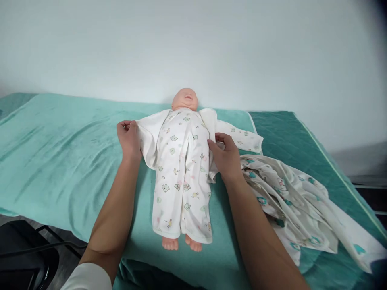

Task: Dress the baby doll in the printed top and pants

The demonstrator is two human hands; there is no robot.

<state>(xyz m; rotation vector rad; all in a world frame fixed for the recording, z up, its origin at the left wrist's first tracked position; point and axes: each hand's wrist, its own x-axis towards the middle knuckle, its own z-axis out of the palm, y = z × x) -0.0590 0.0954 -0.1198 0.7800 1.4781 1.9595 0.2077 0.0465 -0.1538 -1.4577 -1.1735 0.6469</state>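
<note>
A baby doll lies on its back, head toward the wall, its feet showing below white printed pants. Under and beside its torso spreads an open white baby shirt, with one printed sleeve stretched out to the right. My left hand is closed in a pinch on the shirt's left part, pulled out sideways from the doll. At the doll's other side, my right hand has its fingers bent on the shirt's right edge, beside the waist. The doll's arms are hidden.
A crumpled white printed cloth lies to the right. Beneath everything is a light green sheet, with a darker green cover at the right. A white wall stands behind. A black chair is at the lower left.
</note>
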